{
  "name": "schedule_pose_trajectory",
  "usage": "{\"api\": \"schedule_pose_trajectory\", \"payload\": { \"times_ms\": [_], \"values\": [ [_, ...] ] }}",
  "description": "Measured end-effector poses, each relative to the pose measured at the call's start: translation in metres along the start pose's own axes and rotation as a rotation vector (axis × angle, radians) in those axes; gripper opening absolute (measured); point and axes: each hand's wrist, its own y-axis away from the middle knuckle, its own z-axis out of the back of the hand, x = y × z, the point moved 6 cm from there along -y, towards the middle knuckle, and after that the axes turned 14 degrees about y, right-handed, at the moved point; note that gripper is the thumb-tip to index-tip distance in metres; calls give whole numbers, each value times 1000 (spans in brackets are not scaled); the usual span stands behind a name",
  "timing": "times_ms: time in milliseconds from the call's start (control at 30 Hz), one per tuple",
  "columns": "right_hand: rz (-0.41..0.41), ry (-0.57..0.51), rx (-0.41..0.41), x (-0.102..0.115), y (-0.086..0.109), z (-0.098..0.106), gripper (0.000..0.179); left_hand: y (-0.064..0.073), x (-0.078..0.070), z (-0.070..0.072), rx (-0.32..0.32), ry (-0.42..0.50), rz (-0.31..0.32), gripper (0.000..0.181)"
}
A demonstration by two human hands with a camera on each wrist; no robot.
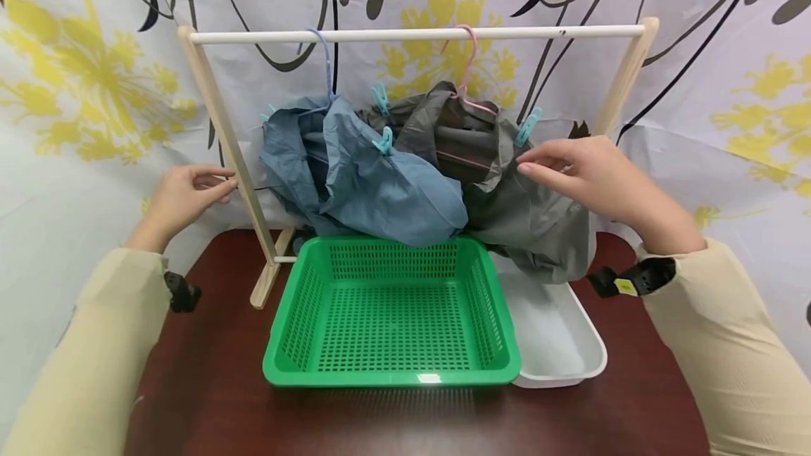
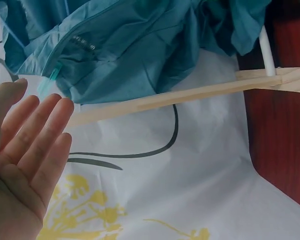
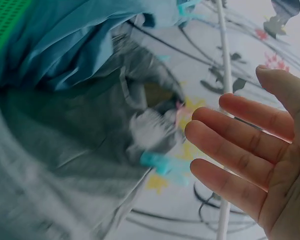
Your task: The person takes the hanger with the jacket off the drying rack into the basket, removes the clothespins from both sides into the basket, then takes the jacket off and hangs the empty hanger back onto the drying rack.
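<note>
We see both hands released and holding nothing: the left hand [image 1: 189, 194] has loose, slightly bent fingers, and the right hand [image 1: 579, 171] reaches its relaxed fingers towards the rack, thumb apart. Just beside the left fingertips stands the wooden upright [image 1: 228, 143]; past it, to that hand's right, the blue garment [image 1: 405, 192] hangs from a blue hanger [image 1: 328, 65]. Immediately left of the right fingertips is the grey garment [image 1: 545, 224], on a pink hanger [image 1: 470, 65], with a turquoise clothespin [image 1: 529, 127] fixed at its near shoulder, close to the fingers yet apart from them in the wrist view. Above and between our hands runs the white rail [image 1: 393, 36] bearing both hangers. Lower, between the forearms, sits the green basket [image 1: 391, 377], with the white basin [image 1: 567, 377] on its right, under the grey garment's hem. With both garments hung and pegged, we judge the step in hand to be a let-go after clipping. Any further adjustment would call for a thumb-and-finger pinch on a clothespin, the other hand steadying the hanger.
</note>
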Motion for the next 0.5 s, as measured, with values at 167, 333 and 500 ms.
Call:
{"api": "schedule_pose_trajectory", "payload": {
  "times_ms": [167, 333, 500],
  "values": [
    [29, -3, 15, 12, -21, -5, 17, -9, -1, 8, -46, 7, -9, 41],
    [53, -20, 31, 19, -35, -14, 18, -20, 1, 17, -89, 7, -14, 38],
    [59, -47, 45, 22, -46, -19, 19, -29, 6, 26, -108, 14, -2, 39]
  ]
}}
